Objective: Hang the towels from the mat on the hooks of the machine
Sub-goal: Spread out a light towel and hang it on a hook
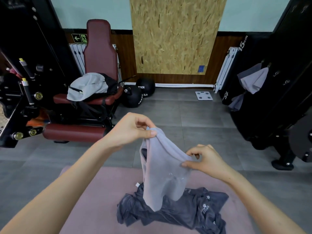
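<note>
Backpack on maroon bench; medicine balls (two) beside.

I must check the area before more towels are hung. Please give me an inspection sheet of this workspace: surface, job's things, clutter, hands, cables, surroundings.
surface: pink mat on grey floor tiles.
job's things: light grey towel lifted, its tip over the dark towels heaped on the mat; hung towels on the right machine, some hooks free.
clutter: backpack on bench, medicine balls, scale.
hands: left hand and right hand pinch the light towel's top edge.
cables: nothing seen.
surroundings: radiator, chipboard panel on wall.
</note>
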Action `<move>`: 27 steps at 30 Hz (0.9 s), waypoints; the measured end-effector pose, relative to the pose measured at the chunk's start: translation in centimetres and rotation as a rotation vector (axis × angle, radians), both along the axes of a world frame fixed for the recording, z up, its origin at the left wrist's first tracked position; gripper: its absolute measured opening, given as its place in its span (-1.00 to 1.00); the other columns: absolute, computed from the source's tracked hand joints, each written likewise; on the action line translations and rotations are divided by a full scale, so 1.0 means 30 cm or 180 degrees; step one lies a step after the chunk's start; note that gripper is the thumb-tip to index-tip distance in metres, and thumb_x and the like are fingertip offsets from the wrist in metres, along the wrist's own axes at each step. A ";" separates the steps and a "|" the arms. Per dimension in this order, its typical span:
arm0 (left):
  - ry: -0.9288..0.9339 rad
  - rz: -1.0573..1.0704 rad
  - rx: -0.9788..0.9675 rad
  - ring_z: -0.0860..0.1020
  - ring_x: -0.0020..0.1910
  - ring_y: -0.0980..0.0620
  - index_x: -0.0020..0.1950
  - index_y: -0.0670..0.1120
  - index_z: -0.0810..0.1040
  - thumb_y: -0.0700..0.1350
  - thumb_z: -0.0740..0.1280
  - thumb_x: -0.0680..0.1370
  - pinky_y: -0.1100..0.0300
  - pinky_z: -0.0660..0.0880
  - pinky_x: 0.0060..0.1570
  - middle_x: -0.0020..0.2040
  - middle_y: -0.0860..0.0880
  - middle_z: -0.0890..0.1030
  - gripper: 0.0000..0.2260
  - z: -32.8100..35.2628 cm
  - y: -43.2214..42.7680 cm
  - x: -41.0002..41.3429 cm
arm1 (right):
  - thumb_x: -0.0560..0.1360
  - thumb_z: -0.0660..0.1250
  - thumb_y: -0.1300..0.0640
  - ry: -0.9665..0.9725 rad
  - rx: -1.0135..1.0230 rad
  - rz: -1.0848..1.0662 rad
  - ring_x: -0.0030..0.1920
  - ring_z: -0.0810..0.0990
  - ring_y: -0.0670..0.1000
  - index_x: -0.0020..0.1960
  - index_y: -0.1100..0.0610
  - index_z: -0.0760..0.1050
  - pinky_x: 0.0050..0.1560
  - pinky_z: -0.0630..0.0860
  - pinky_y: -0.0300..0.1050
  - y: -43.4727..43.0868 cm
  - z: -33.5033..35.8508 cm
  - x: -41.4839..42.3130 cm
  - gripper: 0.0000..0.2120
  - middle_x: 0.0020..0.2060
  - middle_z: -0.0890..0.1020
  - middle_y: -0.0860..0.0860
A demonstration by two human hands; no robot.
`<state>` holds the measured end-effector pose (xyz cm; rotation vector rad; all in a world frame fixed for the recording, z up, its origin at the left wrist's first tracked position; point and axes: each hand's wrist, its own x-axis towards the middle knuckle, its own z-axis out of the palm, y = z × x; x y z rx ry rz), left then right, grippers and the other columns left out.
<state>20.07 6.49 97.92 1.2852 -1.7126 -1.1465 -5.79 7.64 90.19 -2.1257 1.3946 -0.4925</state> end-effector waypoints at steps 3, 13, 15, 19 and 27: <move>-0.0030 0.0133 -0.0046 0.52 -0.25 -0.04 -0.29 -0.11 0.64 -0.24 0.50 0.34 0.16 0.43 -0.14 -0.26 -0.26 0.60 -0.93 0.009 -0.005 0.054 | 0.30 0.48 -0.17 0.0492 0.0044 -0.0029 -0.20 0.39 -0.22 -0.32 -0.29 0.38 0.08 0.22 -0.19 -0.010 -0.046 -0.050 -0.75 -0.26 0.58 -0.31; -0.0210 0.1117 -0.0079 0.50 -0.23 -0.06 -0.31 -0.09 0.64 -0.31 0.46 0.39 0.09 0.43 -0.12 -0.23 -0.19 0.62 -0.86 -0.081 -0.065 0.240 | 0.41 0.43 -0.05 0.0211 -0.0186 -0.0447 -0.19 0.50 -0.12 -0.32 -0.14 0.40 -0.05 0.35 -0.16 -0.066 -0.014 -0.134 -0.77 -0.31 0.56 -0.19; -0.0290 0.1167 -0.0007 0.49 -0.23 -0.06 -0.31 -0.04 0.65 -0.30 0.47 0.39 0.08 0.42 -0.11 -0.23 -0.19 0.61 -0.82 -0.106 -0.076 0.250 | 0.44 0.40 -0.03 0.0085 -0.0041 -0.0446 -0.31 0.48 -0.13 -0.31 -0.09 0.38 -0.19 0.38 -0.20 -0.078 -0.006 -0.138 -0.77 -0.38 0.54 -0.14; -0.0321 0.1291 0.0013 0.50 -0.28 0.01 -0.30 -0.06 0.64 -0.30 0.47 0.39 0.29 0.46 -0.22 -0.27 -0.12 0.62 -0.84 -0.120 -0.091 0.238 | 0.44 0.40 0.05 0.0026 -0.0150 -0.0494 -0.38 0.40 -0.14 -0.31 -0.11 0.43 -0.25 0.34 -0.17 -0.101 0.013 -0.115 -0.79 -0.46 0.49 -0.12; -0.0059 0.0930 0.0244 0.44 -0.19 0.00 -0.12 -0.09 0.66 -0.09 0.51 0.20 0.18 0.34 -0.09 -0.18 -0.13 0.58 -0.72 -0.068 -0.097 0.173 | 0.43 0.40 -0.01 -0.0042 -0.0269 0.0219 -0.05 0.55 -0.24 -0.21 -0.15 0.59 0.05 0.41 -0.27 -0.101 0.196 0.055 -0.95 -0.17 0.65 -0.27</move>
